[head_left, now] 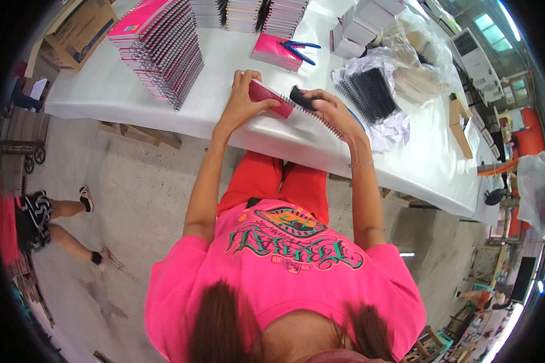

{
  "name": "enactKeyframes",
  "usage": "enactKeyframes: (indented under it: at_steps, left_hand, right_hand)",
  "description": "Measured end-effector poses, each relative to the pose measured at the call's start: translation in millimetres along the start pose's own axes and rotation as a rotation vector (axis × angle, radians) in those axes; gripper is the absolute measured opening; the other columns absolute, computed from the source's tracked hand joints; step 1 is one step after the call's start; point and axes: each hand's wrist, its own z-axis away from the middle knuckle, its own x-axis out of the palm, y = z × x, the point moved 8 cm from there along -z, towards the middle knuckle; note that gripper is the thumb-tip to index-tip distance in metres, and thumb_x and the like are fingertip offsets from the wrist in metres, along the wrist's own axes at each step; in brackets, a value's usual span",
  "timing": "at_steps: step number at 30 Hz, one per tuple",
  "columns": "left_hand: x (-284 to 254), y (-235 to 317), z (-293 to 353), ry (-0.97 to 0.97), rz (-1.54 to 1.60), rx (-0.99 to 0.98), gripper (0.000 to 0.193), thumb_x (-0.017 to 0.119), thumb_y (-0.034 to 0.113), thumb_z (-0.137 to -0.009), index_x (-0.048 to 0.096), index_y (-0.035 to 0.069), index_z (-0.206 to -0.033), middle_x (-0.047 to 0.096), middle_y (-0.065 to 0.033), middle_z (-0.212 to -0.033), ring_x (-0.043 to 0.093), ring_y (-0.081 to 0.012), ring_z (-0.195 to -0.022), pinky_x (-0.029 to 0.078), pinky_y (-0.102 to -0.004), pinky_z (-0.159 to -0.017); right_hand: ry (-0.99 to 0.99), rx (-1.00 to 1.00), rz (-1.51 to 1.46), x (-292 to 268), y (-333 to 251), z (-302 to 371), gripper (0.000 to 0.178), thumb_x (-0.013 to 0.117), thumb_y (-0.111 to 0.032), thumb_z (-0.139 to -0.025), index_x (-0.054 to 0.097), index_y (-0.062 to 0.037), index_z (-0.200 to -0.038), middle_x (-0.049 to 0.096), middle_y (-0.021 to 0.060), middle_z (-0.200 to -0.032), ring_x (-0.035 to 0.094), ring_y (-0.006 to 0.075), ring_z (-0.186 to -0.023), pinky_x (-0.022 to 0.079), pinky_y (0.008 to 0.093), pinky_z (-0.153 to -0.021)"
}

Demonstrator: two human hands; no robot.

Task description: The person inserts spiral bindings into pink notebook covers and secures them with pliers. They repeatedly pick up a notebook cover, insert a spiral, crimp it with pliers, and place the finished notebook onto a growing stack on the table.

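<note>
White table (163, 103) on concrete floor: left hand (243, 100) grips red notebook (271, 98), right hand (327, 109) clasps black tool (301, 97).

Glossy pink card cover of the spiral-bound notebook (271, 97); thin metal wire spiral (313, 116) along its edge; matt black plastic tool (301, 98); smooth white table covering (224, 91); black plastic binding combs (372, 91) on crumpled white paper (393, 128); clear crinkled plastic bag (421, 54).

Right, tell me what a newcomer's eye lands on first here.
Both hands meet at the white table's near edge: the left hand steadies a red notebook, the right hand presses a black tool on its spiral. A tall notebook stack stands far left, black coils lie right.
</note>
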Motion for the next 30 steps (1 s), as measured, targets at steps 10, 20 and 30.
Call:
enactKeyframes:
  at_steps: [10,20,30]
  left_hand:
    - [-2,-4,-2,-0.017,0.078,0.041,0.079,0.092,0.038,-0.059,0.047,0.008,-0.117,0.046,-0.0077,-0.112,0.049,-0.0249,-0.109,0.042,-0.0357,-0.096]
    - [-3,-9,-4,-0.04,0.131,0.061,0.075,0.09,0.031,-0.065,0.045,0.008,-0.119,0.046,-0.0067,-0.115,0.046,-0.0216,-0.111,0.038,-0.032,-0.098]
    - [6,-8,-10,-0.111,0.153,0.007,0.073,0.091,0.032,-0.063,0.046,0.009,-0.116,0.046,-0.0071,-0.113,0.051,-0.0225,-0.106,0.043,-0.0329,-0.093]
  right_hand:
    - [0.105,0.134,0.333,-2,9,-10,0.035,0.075,-0.026,-0.085,0.065,-0.0044,-0.111,0.061,0.0019,-0.109,0.053,0.0105,-0.1,0.042,0.0262,-0.091]
    - [0.022,-0.062,0.317,16,-22,-12,0.047,0.077,-0.036,-0.08,0.068,0.0016,-0.107,0.069,0.014,-0.103,0.062,0.0193,-0.099,0.047,0.0311,-0.087]
    - [0.01,0.091,0.178,-2,1,-24,0.033,0.069,-0.03,-0.089,0.07,-0.0007,-0.104,0.067,0.0094,-0.106,0.06,0.014,-0.1,0.046,0.0287,-0.091]
